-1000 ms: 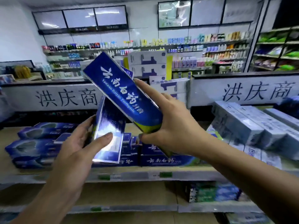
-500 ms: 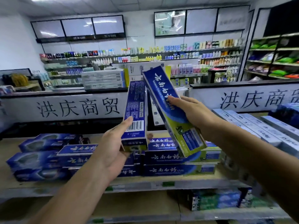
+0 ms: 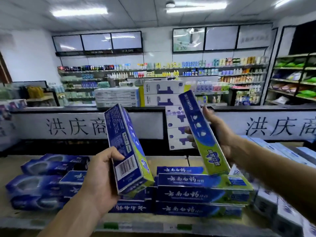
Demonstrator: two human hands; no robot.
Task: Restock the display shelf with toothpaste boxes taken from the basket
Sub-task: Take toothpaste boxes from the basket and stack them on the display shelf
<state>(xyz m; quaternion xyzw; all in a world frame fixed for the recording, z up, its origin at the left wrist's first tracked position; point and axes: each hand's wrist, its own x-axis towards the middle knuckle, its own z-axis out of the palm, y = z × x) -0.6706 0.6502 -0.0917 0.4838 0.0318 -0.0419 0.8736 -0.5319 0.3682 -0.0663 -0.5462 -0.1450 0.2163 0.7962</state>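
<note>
My left hand [image 3: 100, 175] grips a blue and green toothpaste box [image 3: 126, 147] by its lower end, tilted upright with the barcode side facing me. My right hand [image 3: 217, 134] holds a second blue and green toothpaste box [image 3: 201, 132], slanted, its lower end touching the stack of matching blue boxes [image 3: 196, 194] on the display shelf [image 3: 171, 161]. Both boxes hang above the shelf's middle. No basket is in view.
Dark blue boxes [image 3: 42, 183] are stacked at the shelf's left. Pale blue and white boxes [image 3: 277, 202] fill the right side. Behind the shelf runs a white panel with black characters [image 3: 75, 129], with white cartons [image 3: 162, 93] piled above it.
The two boxes have moved apart. My right hand has brought its box down and rightward until its end meets the stack. The left box has tilted and shifted left.
</note>
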